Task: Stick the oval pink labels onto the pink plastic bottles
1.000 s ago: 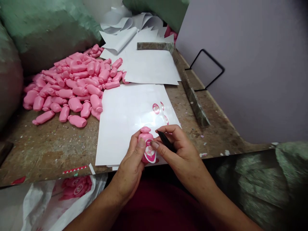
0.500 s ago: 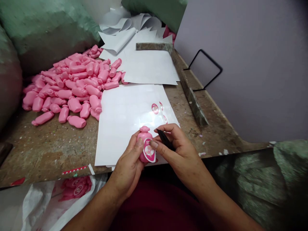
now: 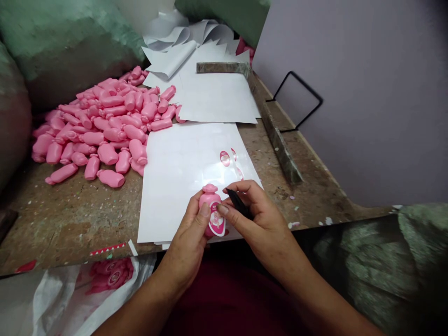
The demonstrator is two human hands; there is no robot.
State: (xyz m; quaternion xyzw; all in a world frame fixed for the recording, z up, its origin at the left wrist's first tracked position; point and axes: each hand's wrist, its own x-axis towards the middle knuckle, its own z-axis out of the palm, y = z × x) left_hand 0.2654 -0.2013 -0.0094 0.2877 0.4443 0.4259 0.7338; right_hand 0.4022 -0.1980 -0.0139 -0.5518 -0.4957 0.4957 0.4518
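Note:
My left hand (image 3: 185, 233) grips a pink plastic bottle (image 3: 209, 198) just above the front of a white sheet (image 3: 178, 186). A pink and white oval label (image 3: 217, 223) sits on the bottle's side, and my right forefinger or thumb tip presses near its upper edge. My right hand (image 3: 259, 219) also holds a slim black tool (image 3: 238, 203), perhaps a marker, with its tip hidden in my fingers. Several matching oval labels (image 3: 225, 158) remain on the sheet beyond my hands. A large heap of pink bottles (image 3: 101, 126) lies to the left.
More white sheets (image 3: 217, 95) and curled paper lie behind, beside a stone strip (image 3: 280, 144) along the worn bench's right side. A black wire frame (image 3: 297, 100) leans by the wall. Green sacks (image 3: 59, 46) bank the far left; a printed plastic bag (image 3: 108, 275) hangs below the front edge.
The bottle stands a little more upright in my left hand than a second ago, and its label is turned slightly. My right fingers sit closer to it. The view has drifted slightly.

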